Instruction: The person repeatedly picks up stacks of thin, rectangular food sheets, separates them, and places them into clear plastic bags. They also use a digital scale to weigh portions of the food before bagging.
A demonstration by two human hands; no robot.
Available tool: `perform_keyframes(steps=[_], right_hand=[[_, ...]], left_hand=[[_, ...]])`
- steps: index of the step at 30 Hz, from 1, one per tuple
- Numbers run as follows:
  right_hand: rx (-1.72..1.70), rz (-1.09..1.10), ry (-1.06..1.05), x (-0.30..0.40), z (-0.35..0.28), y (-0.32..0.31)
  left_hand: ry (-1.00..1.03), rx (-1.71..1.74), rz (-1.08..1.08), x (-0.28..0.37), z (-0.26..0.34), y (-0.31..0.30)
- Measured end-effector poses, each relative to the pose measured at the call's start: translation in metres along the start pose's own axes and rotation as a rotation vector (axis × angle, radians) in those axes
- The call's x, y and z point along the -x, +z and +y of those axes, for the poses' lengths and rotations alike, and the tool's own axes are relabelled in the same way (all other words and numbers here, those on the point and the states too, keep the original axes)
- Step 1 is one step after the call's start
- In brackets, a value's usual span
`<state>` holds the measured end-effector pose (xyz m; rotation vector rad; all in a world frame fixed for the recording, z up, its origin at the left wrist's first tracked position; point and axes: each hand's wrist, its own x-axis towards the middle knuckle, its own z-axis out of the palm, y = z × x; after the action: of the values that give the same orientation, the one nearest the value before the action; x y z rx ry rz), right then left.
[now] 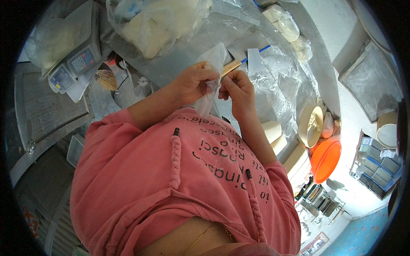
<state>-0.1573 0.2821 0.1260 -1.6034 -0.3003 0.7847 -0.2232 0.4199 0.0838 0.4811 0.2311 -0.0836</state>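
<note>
A clear, thin plastic bag [216, 57] hangs between my hands, just above the metal worktop [173, 67]. My left hand [196, 80] grips it with thumb and fingers. My right hand [238, 91] is curled, its thumb and fingertips pinching at the bag's right edge. Just beyond the right hand lies a wooden handle or strip [232, 67], partly hidden by the bag. Next to it are a pale flat translucent piece [254, 60] and a thin blue strip [265, 48].
Large bags of pale dough or dough sheets [150, 35] lie at the upper left, beside a digital scale [80, 60]. Wrapped pale packs [283, 24] line the far edge. White flour [278, 76] dusts the worktop. At right stand a round cream container [310, 126] and an orange plastic basin [326, 161].
</note>
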Motion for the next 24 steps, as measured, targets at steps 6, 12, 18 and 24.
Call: perform_keyframes(steps=[6,12,18,24], right_hand=[[0.618,0.013,-0.113,0.007,-0.001,0.004],[0.446,-0.070,-0.088,0.008,-0.003,0.013],[-0.125,-0.137,0.005,0.004,-0.009,-0.001],[-0.235,-0.105,0.001,0.005,-0.014,-0.003]], left_hand=[[-0.236,-0.041,0.003,0.008,-0.005,-0.022],[-0.105,-0.141,0.003,0.004,-0.002,0.011],[-0.028,-0.179,-0.103,0.011,0.020,0.024],[0.060,-0.073,0.007,0.002,0.004,0.001]])
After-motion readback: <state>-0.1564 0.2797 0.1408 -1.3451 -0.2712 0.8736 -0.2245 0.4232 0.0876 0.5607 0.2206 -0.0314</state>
